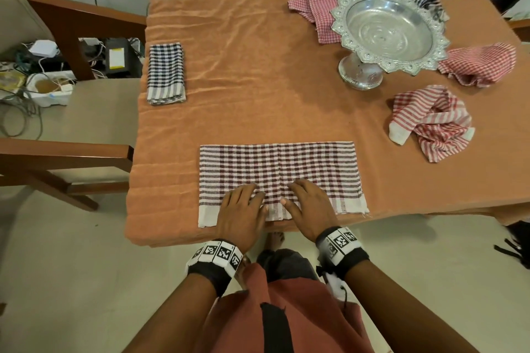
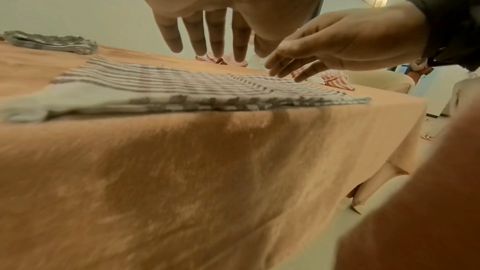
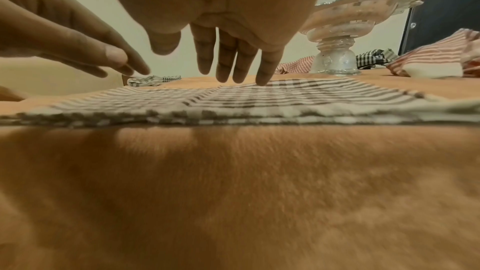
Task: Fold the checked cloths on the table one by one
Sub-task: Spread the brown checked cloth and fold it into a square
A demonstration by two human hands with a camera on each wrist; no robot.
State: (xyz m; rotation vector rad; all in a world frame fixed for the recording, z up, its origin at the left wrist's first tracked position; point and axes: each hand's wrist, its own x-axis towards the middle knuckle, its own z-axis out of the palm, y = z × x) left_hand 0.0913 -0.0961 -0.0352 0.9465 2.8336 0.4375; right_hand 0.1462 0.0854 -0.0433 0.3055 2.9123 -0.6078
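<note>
A maroon-and-white checked cloth (image 1: 279, 172) lies folded into a wide flat rectangle near the table's front edge; the wrist views show it too (image 2: 166, 85) (image 3: 259, 100). Both hands are spread, fingers straight, side by side over its near middle. My left hand (image 1: 243, 205) hovers palm down, its fingers (image 2: 217, 38) just above the fabric. My right hand (image 1: 308, 203) reaches beside it, fingertips (image 3: 263, 77) touching the cloth. A black-and-white checked cloth (image 1: 166, 73) lies folded at the table's left edge. Crumpled red checked cloths (image 1: 430, 120) (image 1: 481, 64) (image 1: 321, 8) sit at the right.
A silver pedestal bowl (image 1: 390, 28) stands at the back right, with a dark checked cloth (image 1: 427, 1) behind it. An orange cloth (image 1: 252, 66) covers the table. A wooden chair (image 1: 74, 112) stands to the left, with cables and boxes (image 1: 43, 66) on the floor beyond.
</note>
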